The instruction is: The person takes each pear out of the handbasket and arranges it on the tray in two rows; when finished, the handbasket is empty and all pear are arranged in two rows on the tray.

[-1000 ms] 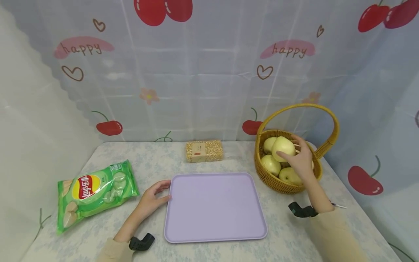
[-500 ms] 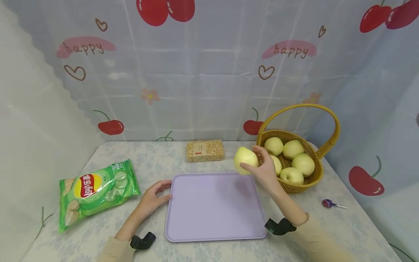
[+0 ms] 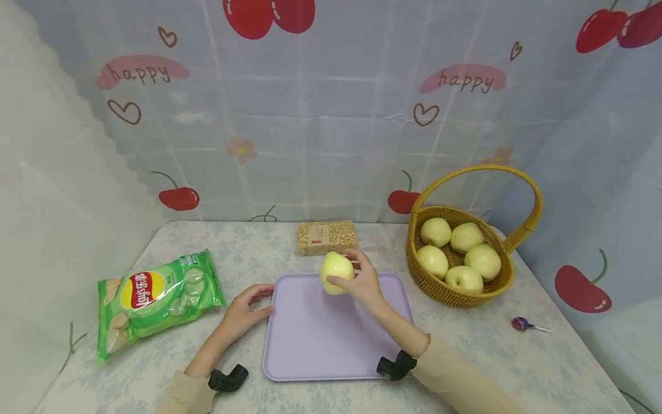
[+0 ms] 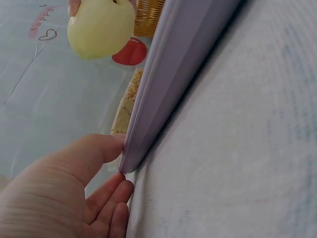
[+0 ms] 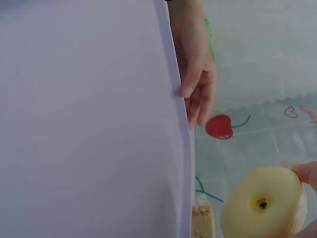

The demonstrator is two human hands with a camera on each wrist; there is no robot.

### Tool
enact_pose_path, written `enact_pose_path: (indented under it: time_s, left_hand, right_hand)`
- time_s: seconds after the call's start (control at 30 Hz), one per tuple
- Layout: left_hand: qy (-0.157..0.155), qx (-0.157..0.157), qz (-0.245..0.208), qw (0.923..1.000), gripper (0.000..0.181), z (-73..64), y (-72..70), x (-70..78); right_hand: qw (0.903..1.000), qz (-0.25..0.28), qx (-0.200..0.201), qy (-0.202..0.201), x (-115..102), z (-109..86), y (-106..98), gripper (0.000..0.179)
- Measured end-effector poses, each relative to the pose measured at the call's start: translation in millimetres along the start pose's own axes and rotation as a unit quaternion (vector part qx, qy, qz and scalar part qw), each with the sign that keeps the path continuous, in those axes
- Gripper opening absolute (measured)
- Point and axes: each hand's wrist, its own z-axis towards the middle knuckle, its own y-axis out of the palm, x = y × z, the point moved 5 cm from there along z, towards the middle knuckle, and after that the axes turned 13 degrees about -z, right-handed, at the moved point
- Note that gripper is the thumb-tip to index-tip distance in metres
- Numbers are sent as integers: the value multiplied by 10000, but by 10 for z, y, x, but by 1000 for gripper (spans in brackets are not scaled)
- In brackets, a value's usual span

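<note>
My right hand (image 3: 365, 282) holds a pale yellow-green pear (image 3: 335, 272) over the back part of the lilac tray (image 3: 331, 339), thumb and fingers on its sides. In the right wrist view the dark end of the pear (image 5: 262, 204) faces the camera. At the tray's left edge rests my left hand (image 3: 244, 314), its thumb and fingertips touching the rim. The left wrist view shows that thumb (image 4: 101, 148) on the rim and the other fingers near the tray's corner.
A wicker basket (image 3: 431, 292) with several pears stands at the right, its tall handle upright. Behind the tray lies a pack of corn kernels (image 3: 338, 236). A green chip bag (image 3: 160, 302) is at the left, a lollipop (image 3: 522, 324) at the right. A printed curtain (image 3: 331, 167) hangs behind.
The right hand has lifted the pear out of the basket and carried it left over the tray. The left hand stays at the tray's edge.
</note>
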Motion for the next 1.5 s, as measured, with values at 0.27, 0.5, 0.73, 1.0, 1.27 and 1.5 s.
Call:
enact_pose_path:
  time_s: [0.27, 0.5, 0.73, 1.0, 1.27, 1.5]
  left_hand:
    - [-74, 36, 6, 10000, 46, -18, 13, 14]
    - [-115, 38, -23, 9999, 45, -16, 27, 12]
    - [-82, 32, 58, 9999, 44, -29, 44, 206]
    - [-44, 13, 92, 9999, 44, -33, 32, 196]
    - [38, -58, -51, 10000, 44, -5, 1, 54]
    - [-18, -21, 76, 10000, 44, 6, -4, 37]
  right_hand:
    - [9991, 25, -371, 211, 45, -42, 373, 68]
    - [9986, -37, -503, 185, 46, -44, 502, 67]
    - [9977, -97, -639, 204, 48, -44, 578, 66]
    - [9957, -513, -770, 44, 4, -33, 631, 73]
    - [9942, -579, -905, 46, -23, -60, 644, 78]
    - [9907, -434, -1278, 140, -38, -65, 678, 82]
